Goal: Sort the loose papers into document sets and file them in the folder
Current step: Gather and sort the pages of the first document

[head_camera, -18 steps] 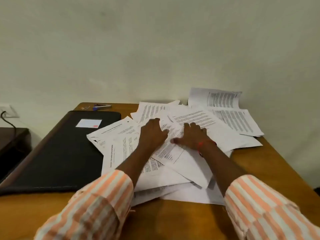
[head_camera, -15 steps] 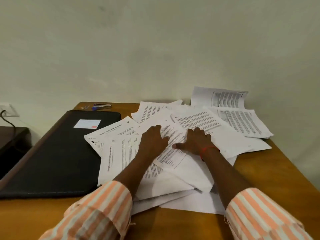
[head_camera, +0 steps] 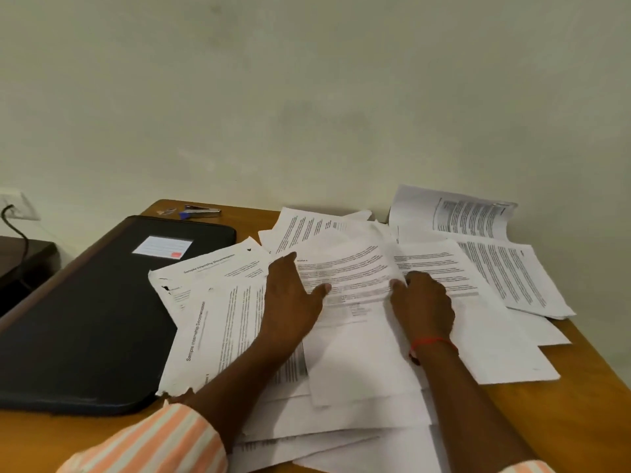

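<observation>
Loose papers [head_camera: 358,370] lie in an overlapping heap across the middle and right of the wooden desk [head_camera: 580,421], none yet squared into sets.

At the far left the black folder [head_camera: 85,319] lies flat and closed, a white label [head_camera: 162,247] on its cover. Its right edge runs under the nearest sheets. Behind it, by the wall, is a small stapler [head_camera: 201,210].

Next comes a torn-edged page headed "Sample Internship Documentation" [head_camera: 211,329], with a similar title page just above it.

The left hand [head_camera: 290,302] rests flat on the heap, fingers straight and thumb spread toward a printed centre sheet [head_camera: 348,271] – pressing, not gripping.

The right hand [head_camera: 423,305] sits just across that sheet, thumb at its edge. Its fingertips are hidden behind the knuckles, so I cannot tell whether it pinches paper or only presses.

Further right more printed pages fan out, and a curled booklet [head_camera: 461,213] leans against the wall.

This looks like the opening of the sort – spreading the pile to read headings. The next move probably calls for lifting one sheet cleanly off its neighbours, matching it to a like title, and starting a separate stack on bare desk. The folder will need opening before anything is filed.
</observation>
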